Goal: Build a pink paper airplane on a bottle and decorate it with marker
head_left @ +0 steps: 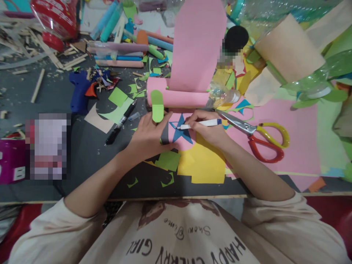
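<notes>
My right hand [206, 126] is closed around a white marker [202, 124], its tip touching a blue star [182, 134] on a pink paper piece [189, 146]. One arm of the star shows a blue outline with pink inside. My left hand [151, 132] lies with fingers extended over the left edge of this paper. Just beyond the hands is a bottle wrapped in pink paper [189, 98], with a green strip [157, 106] reaching down over the left fingers. A tall pink panel [198, 44] rises behind it.
Scissors [254, 134] with red and yellow handles lie right, on pink paper [299, 139]. Yellow paper [207, 165] sits below my right hand. Left are a black pen [121, 123] and a blue glue gun [78, 90]. Paper scraps, wood sticks and markers cover the far side.
</notes>
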Motion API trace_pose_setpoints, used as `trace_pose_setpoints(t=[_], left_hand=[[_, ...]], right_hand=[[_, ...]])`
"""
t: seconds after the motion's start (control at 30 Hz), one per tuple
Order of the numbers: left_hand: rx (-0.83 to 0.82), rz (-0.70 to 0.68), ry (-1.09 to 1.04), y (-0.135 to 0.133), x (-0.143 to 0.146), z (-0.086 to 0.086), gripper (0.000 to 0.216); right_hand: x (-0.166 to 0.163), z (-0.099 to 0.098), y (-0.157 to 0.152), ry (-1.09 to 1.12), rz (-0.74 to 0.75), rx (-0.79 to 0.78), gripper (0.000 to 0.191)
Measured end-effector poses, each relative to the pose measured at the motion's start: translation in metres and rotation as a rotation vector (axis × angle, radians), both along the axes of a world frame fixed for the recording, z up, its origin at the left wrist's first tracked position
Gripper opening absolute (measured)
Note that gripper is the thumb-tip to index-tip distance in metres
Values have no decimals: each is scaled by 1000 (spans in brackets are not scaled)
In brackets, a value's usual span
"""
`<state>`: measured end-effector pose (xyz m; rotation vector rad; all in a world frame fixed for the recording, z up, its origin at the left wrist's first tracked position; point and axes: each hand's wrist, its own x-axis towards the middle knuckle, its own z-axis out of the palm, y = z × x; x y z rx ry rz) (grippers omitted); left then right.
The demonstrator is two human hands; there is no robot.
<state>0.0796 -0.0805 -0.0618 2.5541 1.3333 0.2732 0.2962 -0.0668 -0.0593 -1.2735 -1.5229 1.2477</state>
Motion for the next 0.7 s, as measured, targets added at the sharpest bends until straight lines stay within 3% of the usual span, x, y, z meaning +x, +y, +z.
trace_pose_setpoints(t=[0.17, 0.7], left_hand=[[-20, 12, -1, 0, 1, 1, 79], [18, -13, -3, 0, -2, 0, 79]], right_hand=[[0, -3, -1, 62, -59, 21, 8], [-2, -1, -4, -10, -7, 47, 11]])
